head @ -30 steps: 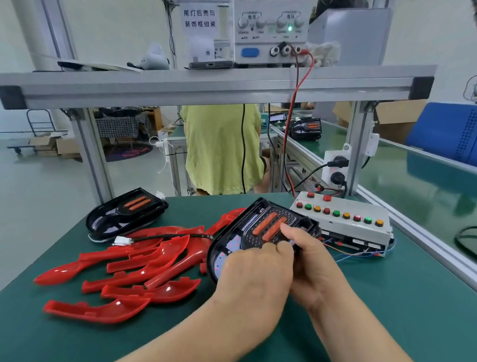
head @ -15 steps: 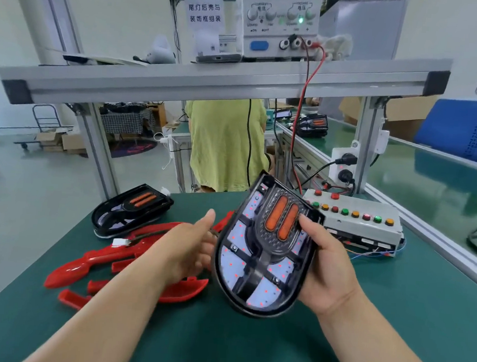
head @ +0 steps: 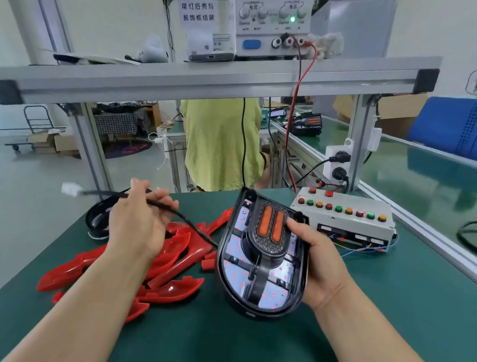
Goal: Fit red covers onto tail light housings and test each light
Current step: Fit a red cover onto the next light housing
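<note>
My right hand (head: 315,261) grips the right edge of a black tail light housing (head: 260,256), held tilted up over the table with its two orange reflectors facing me. Small red dots show on its white inner panels. My left hand (head: 137,221) pinches the housing's black cable (head: 188,222), lifted to the left, and the white connector (head: 71,189) hangs out past the fingers. Several red covers (head: 174,261) lie piled on the green table under my left arm. A second black housing (head: 97,221) sits behind my left hand, mostly hidden.
A grey test box (head: 343,214) with coloured buttons stands at the right rear of the green table (head: 391,321). A power supply (head: 272,20) sits on the overhead shelf, its red lead (head: 298,99) dropping down. A person in a yellow-green shirt (head: 220,142) stands beyond the table.
The housing has been raised and turned face-up towards me. My left hand left the housing, took hold of its cable and lifted it out to the left.
</note>
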